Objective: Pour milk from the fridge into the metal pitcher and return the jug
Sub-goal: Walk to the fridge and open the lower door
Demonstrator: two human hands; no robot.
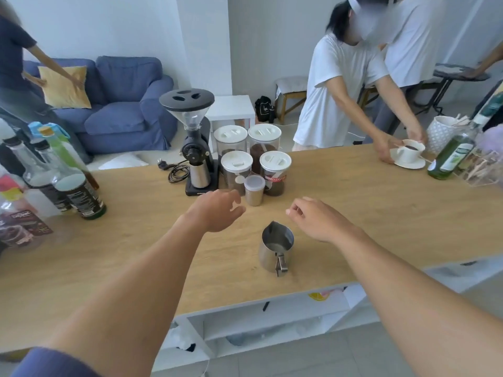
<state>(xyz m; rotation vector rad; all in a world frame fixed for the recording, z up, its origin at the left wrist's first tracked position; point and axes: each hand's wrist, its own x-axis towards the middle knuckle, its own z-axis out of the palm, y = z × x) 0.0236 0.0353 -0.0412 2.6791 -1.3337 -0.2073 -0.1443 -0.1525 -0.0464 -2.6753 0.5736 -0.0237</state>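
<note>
Hovering empty with loosely spread fingers, left hand (pixel 217 213) and right hand (pixel 319 220) flank the upright steel pitcher (pixel 276 244), apparently awaiting milk.

You are getting a single wide-angle view, sitting on the wearer's head and looking forward and down across the desk (pixel 353 202). It is standing at the near edge, close enough that both forearms are running in from the bottom corners, with the left hand (pixel 215 210) and right hand (pixel 318 219) reaching out over the middle of the frame. The metal pitcher (pixel 275 246) is sitting close below centre. The lens is bending the desk edges outward at the sides. Farther off, the view is taking in a blue sofa (pixel 122 104) at far left and a person in a white shirt (pixel 337 91) at far right. No second view is overlapping it.
</note>
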